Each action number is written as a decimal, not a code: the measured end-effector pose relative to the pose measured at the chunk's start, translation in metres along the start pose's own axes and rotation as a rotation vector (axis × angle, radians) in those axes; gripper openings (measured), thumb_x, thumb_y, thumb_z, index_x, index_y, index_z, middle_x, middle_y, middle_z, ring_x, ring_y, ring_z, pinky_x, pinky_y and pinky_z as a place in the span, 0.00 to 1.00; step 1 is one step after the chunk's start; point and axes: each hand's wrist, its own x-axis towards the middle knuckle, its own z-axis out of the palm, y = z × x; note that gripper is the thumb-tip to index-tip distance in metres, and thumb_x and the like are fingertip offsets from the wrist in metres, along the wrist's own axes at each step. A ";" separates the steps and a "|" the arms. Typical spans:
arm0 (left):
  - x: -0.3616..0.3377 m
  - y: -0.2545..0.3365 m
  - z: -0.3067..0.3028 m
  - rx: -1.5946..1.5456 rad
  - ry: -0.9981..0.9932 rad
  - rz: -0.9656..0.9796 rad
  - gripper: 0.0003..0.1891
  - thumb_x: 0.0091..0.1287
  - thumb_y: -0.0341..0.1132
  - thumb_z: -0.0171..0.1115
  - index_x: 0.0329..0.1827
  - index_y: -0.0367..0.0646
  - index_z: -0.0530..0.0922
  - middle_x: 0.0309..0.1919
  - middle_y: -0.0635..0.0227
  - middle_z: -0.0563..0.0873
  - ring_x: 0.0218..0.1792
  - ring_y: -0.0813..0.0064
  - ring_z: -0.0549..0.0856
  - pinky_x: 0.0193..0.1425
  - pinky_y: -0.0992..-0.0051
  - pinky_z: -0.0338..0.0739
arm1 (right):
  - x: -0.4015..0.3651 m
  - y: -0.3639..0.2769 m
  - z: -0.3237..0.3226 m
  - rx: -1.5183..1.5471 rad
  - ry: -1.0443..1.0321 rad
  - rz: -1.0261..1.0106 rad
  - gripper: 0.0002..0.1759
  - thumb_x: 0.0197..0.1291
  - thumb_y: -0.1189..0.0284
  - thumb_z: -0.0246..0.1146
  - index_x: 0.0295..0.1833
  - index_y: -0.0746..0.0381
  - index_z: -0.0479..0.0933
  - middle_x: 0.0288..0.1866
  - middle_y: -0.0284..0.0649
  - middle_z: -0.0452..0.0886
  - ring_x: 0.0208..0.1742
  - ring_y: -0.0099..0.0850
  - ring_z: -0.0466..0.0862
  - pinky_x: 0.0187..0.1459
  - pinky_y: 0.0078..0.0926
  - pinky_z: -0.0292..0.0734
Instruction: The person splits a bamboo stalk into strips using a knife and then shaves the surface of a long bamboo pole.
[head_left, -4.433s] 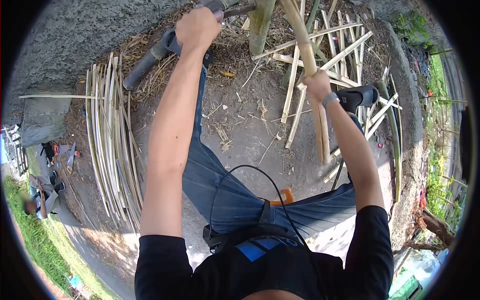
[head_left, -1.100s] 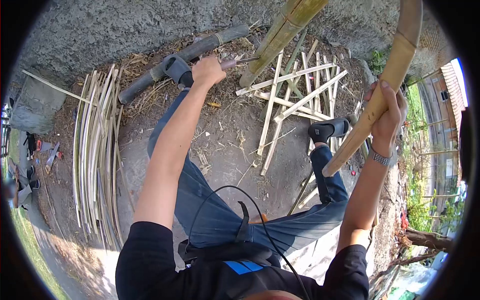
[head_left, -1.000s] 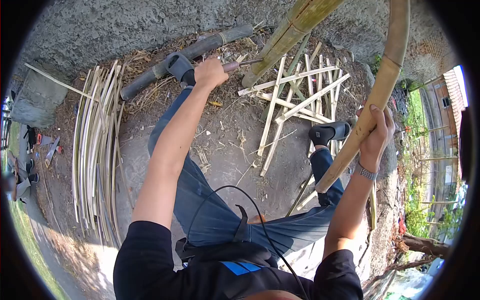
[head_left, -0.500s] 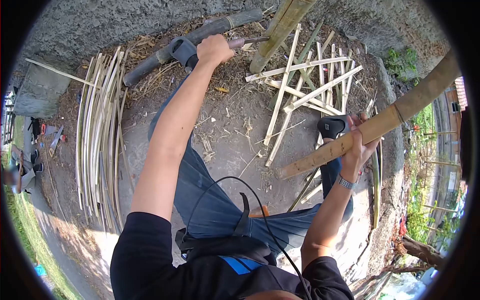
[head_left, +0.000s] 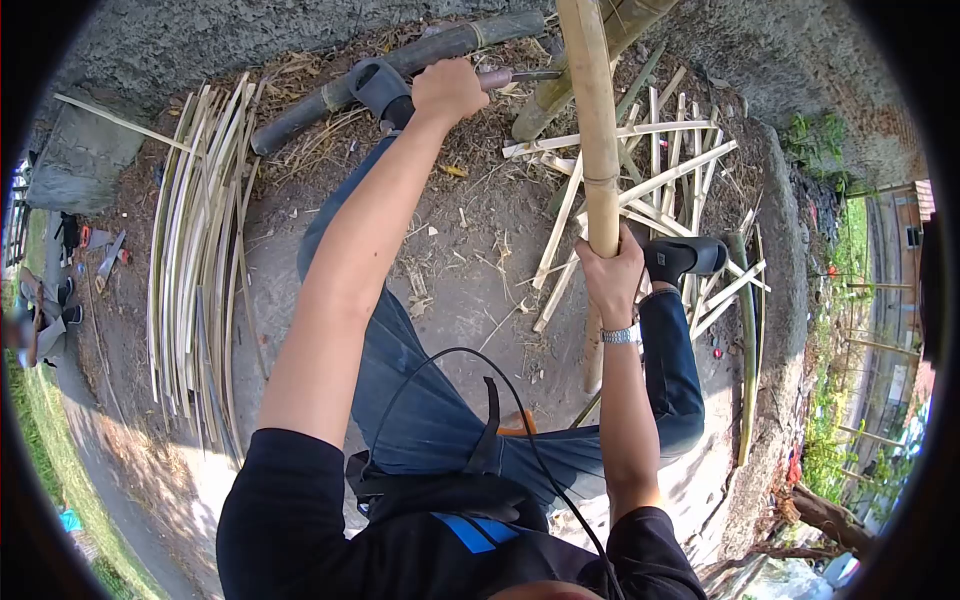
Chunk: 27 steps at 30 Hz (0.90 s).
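a bamboo pole in the right hand, a blade in the left.
from here, the bamboo pole [head_left: 597,130] runs from the top edge to between the knees, passing over the thick green stem [head_left: 544,108]; i'd guess it's stiff, fairly light if hollow, its smooth skin apt to twist. the right hand [head_left: 612,275] has its fingers curled closed around it below the joint ring [head_left: 600,182], a sensible place to hold. the left hand's [head_left: 449,90] fingers are wrapped tight on the blade's handle [head_left: 494,79].
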 end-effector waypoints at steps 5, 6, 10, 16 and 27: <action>-0.003 -0.001 -0.002 -0.025 -0.006 0.025 0.22 0.58 0.43 0.71 0.52 0.40 0.88 0.50 0.51 0.91 0.55 0.50 0.90 0.60 0.55 0.86 | 0.022 0.030 0.028 0.029 0.002 0.049 0.22 0.49 0.70 0.73 0.49 0.72 0.84 0.34 0.50 0.88 0.32 0.34 0.87 0.38 0.35 0.82; -0.001 0.000 -0.001 -0.003 0.008 0.018 0.22 0.57 0.43 0.73 0.52 0.41 0.89 0.50 0.52 0.92 0.54 0.52 0.91 0.59 0.57 0.86 | 0.026 0.036 0.032 0.065 -0.060 0.084 0.23 0.50 0.71 0.73 0.51 0.72 0.84 0.35 0.49 0.88 0.33 0.34 0.88 0.39 0.34 0.81; 0.001 0.000 0.000 0.023 0.007 0.005 0.22 0.56 0.43 0.74 0.52 0.42 0.89 0.50 0.54 0.92 0.53 0.55 0.92 0.59 0.59 0.87 | 0.031 0.051 0.034 0.378 -0.364 0.172 0.26 0.59 0.75 0.73 0.61 0.73 0.78 0.45 0.45 0.89 0.38 0.28 0.86 0.42 0.25 0.82; 0.001 0.001 -0.001 0.005 -0.009 0.013 0.22 0.58 0.43 0.71 0.53 0.40 0.88 0.51 0.50 0.91 0.55 0.50 0.90 0.60 0.56 0.85 | 0.024 0.050 0.026 0.897 -0.571 0.318 0.30 0.67 0.69 0.70 0.69 0.72 0.72 0.55 0.50 0.86 0.43 0.32 0.87 0.49 0.34 0.87; 0.000 0.002 -0.001 0.002 -0.028 -0.003 0.22 0.58 0.43 0.71 0.53 0.41 0.88 0.51 0.52 0.91 0.55 0.52 0.90 0.60 0.56 0.85 | 0.013 0.054 0.008 1.306 -0.735 0.417 0.35 0.65 0.53 0.65 0.67 0.69 0.70 0.46 0.52 0.84 0.35 0.36 0.83 0.39 0.35 0.86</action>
